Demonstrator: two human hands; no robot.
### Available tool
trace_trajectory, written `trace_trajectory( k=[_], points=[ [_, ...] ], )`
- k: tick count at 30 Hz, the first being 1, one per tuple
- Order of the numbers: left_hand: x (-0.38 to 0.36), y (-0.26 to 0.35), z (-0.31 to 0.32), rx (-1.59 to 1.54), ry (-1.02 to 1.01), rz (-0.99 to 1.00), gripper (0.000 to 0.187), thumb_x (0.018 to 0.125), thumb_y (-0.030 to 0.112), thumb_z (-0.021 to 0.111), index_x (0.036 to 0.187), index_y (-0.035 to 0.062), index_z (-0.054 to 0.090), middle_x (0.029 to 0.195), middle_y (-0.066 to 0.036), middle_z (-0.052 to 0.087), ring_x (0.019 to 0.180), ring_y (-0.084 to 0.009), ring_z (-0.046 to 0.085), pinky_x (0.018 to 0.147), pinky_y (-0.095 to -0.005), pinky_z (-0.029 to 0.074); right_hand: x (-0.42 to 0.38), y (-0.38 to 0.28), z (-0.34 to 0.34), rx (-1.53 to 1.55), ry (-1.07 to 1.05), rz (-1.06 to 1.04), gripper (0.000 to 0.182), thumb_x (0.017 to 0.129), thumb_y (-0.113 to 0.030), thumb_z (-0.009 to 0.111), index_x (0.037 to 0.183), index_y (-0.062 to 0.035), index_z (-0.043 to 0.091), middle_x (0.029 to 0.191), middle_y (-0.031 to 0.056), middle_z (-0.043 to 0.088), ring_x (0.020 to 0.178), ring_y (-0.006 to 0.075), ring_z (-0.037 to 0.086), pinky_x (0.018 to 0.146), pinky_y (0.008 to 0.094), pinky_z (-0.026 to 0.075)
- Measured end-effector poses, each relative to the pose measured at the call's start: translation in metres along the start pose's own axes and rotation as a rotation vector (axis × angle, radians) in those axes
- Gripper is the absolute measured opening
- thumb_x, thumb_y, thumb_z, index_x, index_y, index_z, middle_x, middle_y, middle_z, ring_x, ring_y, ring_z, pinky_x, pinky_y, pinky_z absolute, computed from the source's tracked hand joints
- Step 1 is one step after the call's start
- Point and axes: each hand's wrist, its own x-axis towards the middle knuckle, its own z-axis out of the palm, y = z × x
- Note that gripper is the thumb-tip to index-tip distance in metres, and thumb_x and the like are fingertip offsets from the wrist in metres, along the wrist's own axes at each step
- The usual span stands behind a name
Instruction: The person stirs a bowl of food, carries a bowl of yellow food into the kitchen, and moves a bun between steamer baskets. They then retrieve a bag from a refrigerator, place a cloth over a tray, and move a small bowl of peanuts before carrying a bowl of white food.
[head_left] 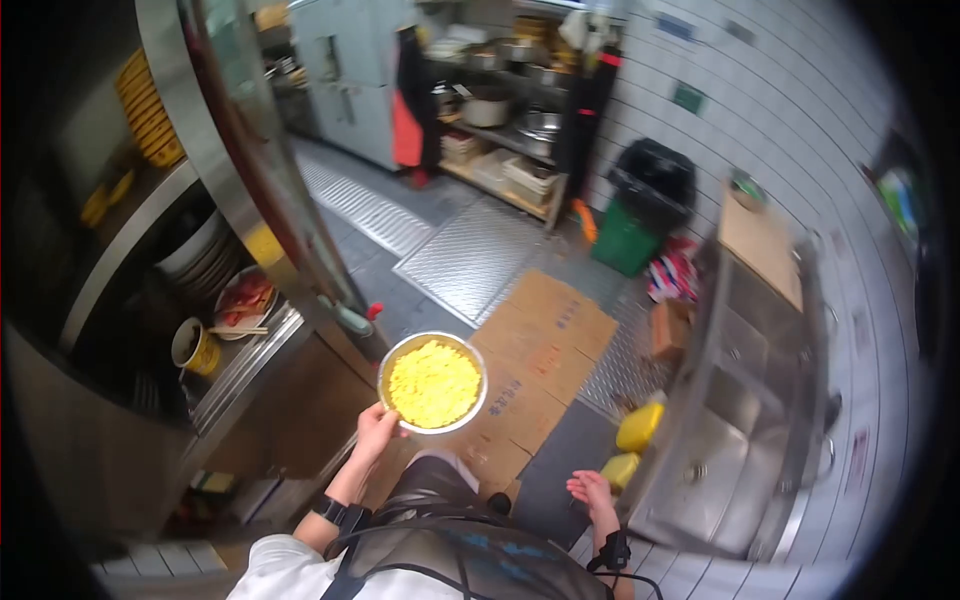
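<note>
A round metal bowl [384,375] filled with small yellow pieces [433,384] is in front of my body, over the floor. My left hand [377,428] grips its lower left rim, with the thumb on the edge. Lower right, my right hand [592,490] hangs beside the sink with nothing in it, its fingers partly extended and apart. Both wrists wear black bands.
Steel sinks [738,405] run along the right wall, with yellow containers [640,428] beside them. A green bin [628,235] stands ahead. Cardboard [545,355] covers the floor. Left is a steel cabinet [240,190] holding plates and a paper cup [196,346].
</note>
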Motion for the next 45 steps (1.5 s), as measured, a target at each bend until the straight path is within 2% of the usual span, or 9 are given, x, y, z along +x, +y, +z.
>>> trace_trajectory(
  k=[9, 12, 17, 22, 23, 25, 29, 38, 45],
  points=[
    [0.205, 0.015, 0.055, -0.041, 0.249, 0.114, 0.008, 0.075, 0.007, 0.054, 0.075, 0.0009, 0.059, 0.066, -0.003, 0.058, 0.053, -0.0112, 0.056, 0.051, -0.0237, 0.046, 0.259, -0.199, 0.051, -0.132, -0.262, -0.214, 0.014, 0.083, -0.014, 0.052, 0.078, -0.0020, 0.058, 0.065, 0.0088, 0.060, 0.050, 0.0131, 0.056, 0.044, 0.0223, 0.046],
    [0.274, 0.068, 0.061, -0.055, 0.230, 0.069, 0.016, 0.077, 0.015, 0.058, 0.083, 0.0009, 0.060, 0.064, 0.000, 0.055, 0.058, -0.0064, 0.050, 0.051, -0.0224, 0.041, 0.319, -0.243, 0.071, -0.249, -0.267, 0.123, 0.013, 0.078, -0.017, 0.053, 0.078, -0.0042, 0.055, 0.063, 0.0085, 0.059, 0.047, 0.0171, 0.056, 0.041, 0.0278, 0.047],
    [0.382, 0.117, 0.057, -0.108, 0.275, 0.024, 0.016, 0.080, 0.010, 0.051, 0.090, -0.0005, 0.057, 0.074, -0.005, 0.061, 0.062, -0.0104, 0.059, 0.054, -0.0233, 0.049, 0.402, -0.312, 0.084, -0.572, -0.459, 0.100, 0.020, 0.074, -0.006, 0.058, 0.093, -0.0027, 0.052, 0.070, 0.0106, 0.055, 0.057, 0.0216, 0.052, 0.050, 0.0309, 0.044],
    [0.497, 0.145, 0.039, -0.250, 0.447, 0.035, 0.017, 0.078, 0.006, 0.051, 0.092, -0.0021, 0.058, 0.077, -0.007, 0.061, 0.065, -0.0126, 0.060, 0.055, -0.0249, 0.051, 0.526, -0.387, 0.103, -1.102, -0.822, -1.168, 0.041, 0.069, 0.005, 0.063, 0.107, -0.0011, 0.049, 0.078, 0.0127, 0.051, 0.066, 0.0260, 0.049, 0.059, 0.0341, 0.041],
    [0.524, 0.144, 0.024, -0.194, 0.494, 0.043, 0.015, 0.078, 0.006, 0.052, 0.089, -0.0026, 0.058, 0.075, -0.007, 0.061, 0.064, -0.0125, 0.060, 0.053, -0.0245, 0.051, 0.578, -0.405, 0.130, -1.094, -0.805, -1.176, 0.041, 0.069, 0.005, 0.063, 0.107, -0.0011, 0.049, 0.078, 0.0127, 0.051, 0.066, 0.0260, 0.049, 0.059, 0.0341, 0.041],
    [0.567, 0.137, 0.006, -0.195, 0.604, 0.082, 0.012, 0.077, 0.006, 0.052, 0.081, -0.0049, 0.058, 0.067, -0.006, 0.060, 0.059, -0.0106, 0.059, 0.047, -0.0220, 0.046, 0.695, -0.435, 0.145, -0.830, -0.554, 0.175, 0.012, 0.078, -0.015, 0.053, 0.079, -0.0040, 0.056, 0.064, 0.0099, 0.059, 0.049, 0.0198, 0.057, 0.043, 0.0303, 0.048],
    [0.628, 0.165, -0.020, -0.408, 0.753, 0.076, 0.013, 0.079, 0.003, 0.048, 0.082, -0.0062, 0.057, 0.070, -0.011, 0.061, 0.056, -0.0155, 0.060, 0.050, -0.0242, 0.049, 0.743, -0.581, 0.337, -0.529, -0.322, 0.034, 0.011, 0.081, -0.013, 0.054, 0.083, -0.0025, 0.056, 0.067, 0.0112, 0.060, 0.053, 0.0187, 0.059, 0.045, 0.0294, 0.049],
    [0.776, 0.270, -0.113, -0.402, 1.087, 0.044, 0.015, 0.080, 0.004, 0.046, 0.085, -0.0024, 0.059, 0.070, -0.010, 0.062, 0.055, -0.0145, 0.060, 0.049, -0.0225, 0.049, 0.837, -0.768, 0.769, -0.627, -0.964, -0.370, 0.017, 0.085, -0.018, 0.054, 0.094, -0.0041, 0.058, 0.078, 0.0076, 0.063, 0.070, 0.0148, 0.062, 0.059, 0.0229, 0.049],
    [0.961, 0.322, -0.248, -0.510, 1.064, 0.010, 0.014, 0.079, 0.004, 0.047, 0.085, -0.0029, 0.058, 0.070, -0.011, 0.062, 0.055, -0.0161, 0.061, 0.049, -0.0239, 0.050, 0.942, -0.781, 0.896, -0.664, -0.867, -0.107, 0.014, 0.083, -0.013, 0.055, 0.089, -0.0004, 0.059, 0.072, 0.0093, 0.062, 0.068, 0.0197, 0.063, 0.058, 0.0300, 0.052]
  ],
)
